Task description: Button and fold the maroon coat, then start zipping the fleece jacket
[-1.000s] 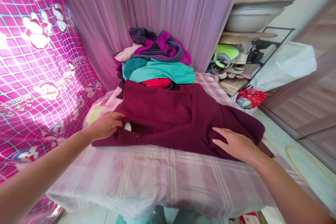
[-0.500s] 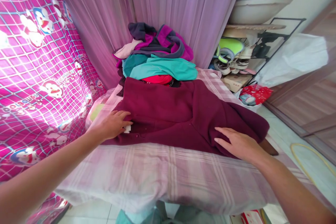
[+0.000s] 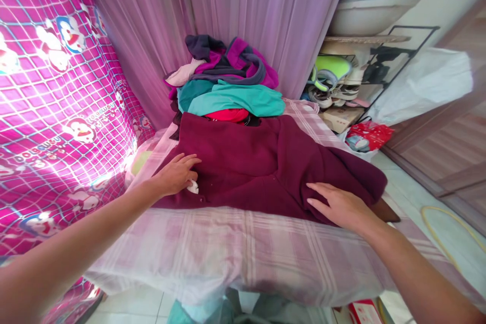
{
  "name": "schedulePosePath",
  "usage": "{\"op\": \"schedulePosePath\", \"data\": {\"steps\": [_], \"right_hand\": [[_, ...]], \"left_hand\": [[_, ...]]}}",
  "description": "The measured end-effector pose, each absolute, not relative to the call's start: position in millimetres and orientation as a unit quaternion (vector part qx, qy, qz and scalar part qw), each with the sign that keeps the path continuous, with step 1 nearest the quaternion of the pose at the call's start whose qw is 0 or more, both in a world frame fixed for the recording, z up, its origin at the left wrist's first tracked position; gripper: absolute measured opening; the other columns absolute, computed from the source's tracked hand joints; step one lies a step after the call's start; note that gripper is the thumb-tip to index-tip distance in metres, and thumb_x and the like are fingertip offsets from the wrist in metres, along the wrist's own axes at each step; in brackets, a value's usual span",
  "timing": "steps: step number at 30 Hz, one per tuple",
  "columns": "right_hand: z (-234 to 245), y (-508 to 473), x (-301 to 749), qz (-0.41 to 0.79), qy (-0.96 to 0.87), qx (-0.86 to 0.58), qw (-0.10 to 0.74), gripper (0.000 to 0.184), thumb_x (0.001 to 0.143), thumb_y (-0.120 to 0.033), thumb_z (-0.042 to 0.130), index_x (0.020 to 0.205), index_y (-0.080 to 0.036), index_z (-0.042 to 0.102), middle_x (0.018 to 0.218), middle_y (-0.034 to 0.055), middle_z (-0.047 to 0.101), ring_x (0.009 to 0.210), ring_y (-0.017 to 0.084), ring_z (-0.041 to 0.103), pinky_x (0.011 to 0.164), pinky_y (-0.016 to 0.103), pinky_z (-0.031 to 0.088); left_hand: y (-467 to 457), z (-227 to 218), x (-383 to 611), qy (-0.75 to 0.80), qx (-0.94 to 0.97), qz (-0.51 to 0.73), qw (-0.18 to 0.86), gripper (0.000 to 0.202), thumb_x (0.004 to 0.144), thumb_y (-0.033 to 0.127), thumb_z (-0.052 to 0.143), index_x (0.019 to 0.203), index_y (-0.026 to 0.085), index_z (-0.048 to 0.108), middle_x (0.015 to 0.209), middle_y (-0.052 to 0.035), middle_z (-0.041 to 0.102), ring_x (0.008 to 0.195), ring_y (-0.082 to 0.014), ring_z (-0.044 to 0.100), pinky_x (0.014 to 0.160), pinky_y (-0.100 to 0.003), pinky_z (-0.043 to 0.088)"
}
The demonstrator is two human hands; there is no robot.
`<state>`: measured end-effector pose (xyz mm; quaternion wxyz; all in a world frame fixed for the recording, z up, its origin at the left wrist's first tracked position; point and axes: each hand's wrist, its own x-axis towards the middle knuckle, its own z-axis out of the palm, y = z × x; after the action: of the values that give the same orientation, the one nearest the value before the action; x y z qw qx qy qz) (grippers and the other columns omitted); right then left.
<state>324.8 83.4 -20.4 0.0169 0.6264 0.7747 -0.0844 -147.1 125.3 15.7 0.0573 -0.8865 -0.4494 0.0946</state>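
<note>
A maroon garment [image 3: 235, 147], thick-looking and partly folded, lies across the plaid-covered table [image 3: 228, 248]. My left hand [image 3: 176, 174] rests on its left part, fingers stretched out. A small white tag [image 3: 193, 187] sticks out by the thumb, and whether the thumb touches it I cannot tell. At the right, my right hand [image 3: 337, 205] lies flat on the cloth with fingers extended and slightly apart. Behind the garment rises a pile of clothes: a turquoise piece [image 3: 243, 98], a red piece [image 3: 230, 115] and a purple and grey piece [image 3: 243, 63] on top.
A purple curtain [image 3: 235, 0] hangs behind the table, and a pink patterned cloth [image 3: 68, 111] hangs at the left. To the right stands a rack with shoes [image 3: 343, 92] and a large basin [image 3: 374, 15]. A red bag [image 3: 374, 134] sits beside it, near a wooden door [image 3: 448, 152].
My left hand has slid to the right and slightly up across the garment, and the white tag by it has shifted right too. My right hand has hardly moved.
</note>
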Motion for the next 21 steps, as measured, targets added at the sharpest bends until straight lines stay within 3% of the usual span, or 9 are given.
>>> {"op": "schedulePosePath", "data": {"steps": [4, 8, 13, 16, 18, 21], "right_hand": [[-17.4, 83.5, 321.9, -0.091, 0.772, 0.628, 0.026, 0.055, 0.091, -0.045, 0.043, 0.139, -0.022, 0.058, 0.14, 0.0107, 0.058, 0.119, 0.03, 0.062, 0.099, 0.043, 0.051], [-15.7, 82.3, 322.3, -0.094, 0.771, 0.63, 0.021, 0.055, 0.09, -0.045, 0.043, 0.137, -0.021, 0.059, 0.139, 0.011, 0.059, 0.118, 0.03, 0.063, 0.098, 0.043, 0.052], [-17.7, 81.9, 326.1, -0.093, 0.778, 0.622, 0.018, 0.055, 0.091, -0.046, 0.042, 0.137, -0.021, 0.059, 0.139, 0.0112, 0.06, 0.118, 0.03, 0.063, 0.098, 0.043, 0.051], [-20.4, 82.0, 328.0, -0.091, 0.781, 0.618, 0.003, 0.053, 0.09, -0.046, 0.044, 0.135, -0.023, 0.061, 0.137, 0.0102, 0.062, 0.116, 0.029, 0.064, 0.097, 0.042, 0.052], [-21.5, 81.6, 328.2, -0.091, 0.781, 0.618, 0.002, 0.053, 0.09, -0.046, 0.044, 0.135, -0.023, 0.06, 0.137, 0.0102, 0.061, 0.116, 0.028, 0.064, 0.097, 0.042, 0.052], [-21.8, 80.2, 327.8, -0.091, 0.778, 0.622, 0.01, 0.054, 0.091, -0.045, 0.042, 0.137, -0.022, 0.059, 0.139, 0.0103, 0.059, 0.118, 0.028, 0.063, 0.099, 0.041, 0.051]], "left_hand": [[128.0, 15.0, -132.7, -0.461, -0.881, 0.1, 0.035, 0.016, 0.085, 0.028, 0.066, 0.099, 0.03, 0.074, 0.152, -0.0017, 0.045, 0.143, -0.0253, 0.033, 0.12, -0.048, 0.02], [129.6, 11.4, -128.7, -0.48, -0.867, 0.132, 0.034, 0.019, 0.084, 0.024, 0.066, 0.1, 0.029, 0.074, 0.153, -0.0032, 0.044, 0.139, -0.0266, 0.04, 0.118, -0.051, 0.022], [134.2, 5.1, -142.9, -0.447, -0.877, 0.158, 0.074, 0.018, 0.073, 0.012, 0.066, 0.079, 0.028, 0.074, 0.139, -0.0005, 0.059, 0.142, -0.0307, 0.034, 0.12, -0.058, 0.009], [138.0, -2.0, -145.3, -0.484, -0.856, 0.152, 0.1, 0.021, 0.072, 0.014, 0.064, 0.077, 0.031, 0.074, 0.12, -0.0048, 0.069, 0.14, -0.0356, 0.037, 0.12, -0.061, 0.006], [138.9, -5.1, -142.2, -0.517, -0.838, 0.137, 0.107, 0.021, 0.073, 0.016, 0.062, 0.081, 0.03, 0.075, 0.115, -0.0072, 0.07, 0.134, -0.0379, 0.043, 0.12, -0.063, 0.01], [136.6, -1.6, -140.0, -0.549, -0.825, 0.111, 0.071, 0.026, 0.073, 0.018, 0.06, 0.092, 0.027, 0.075, 0.129, -0.0065, 0.065, 0.121, -0.0356, 0.055, 0.112, -0.06, 0.033]]}}
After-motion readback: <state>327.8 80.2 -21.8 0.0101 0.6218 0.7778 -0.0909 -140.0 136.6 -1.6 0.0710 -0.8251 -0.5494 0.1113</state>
